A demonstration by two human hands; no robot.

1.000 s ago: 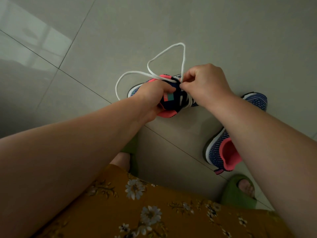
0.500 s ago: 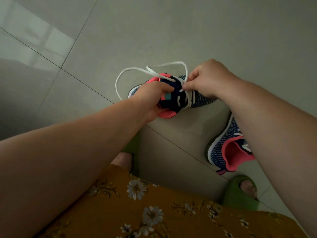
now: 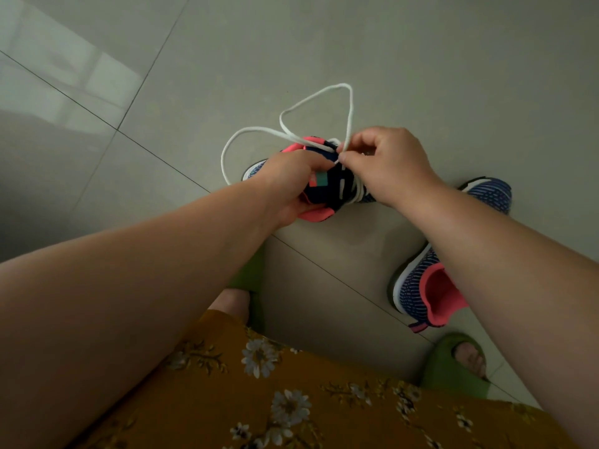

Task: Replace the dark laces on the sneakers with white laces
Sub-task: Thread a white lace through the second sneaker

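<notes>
Grey floor tiles [image 3: 421, 59] lay beneath a sneaker [image 3: 327, 189] mid-lacing.
Left hand [image 3: 291, 183] gripped it; right hand [image 3: 385, 163] pinched the white lace [image 3: 350, 111].

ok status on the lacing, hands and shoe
Left hand grips the sneaker at the tongue. Right hand pinches the white lace, loops loose above. Second sneaker on the floor, partly under the right forearm. Nothing blocking.

Blue knit sneaker with pink lining [image 3: 327, 186], held above the floor

Its flat white lace [image 3: 319, 98] looped upward; its twin sneaker [image 3: 428, 286] lay nearby on grey tile.
</notes>
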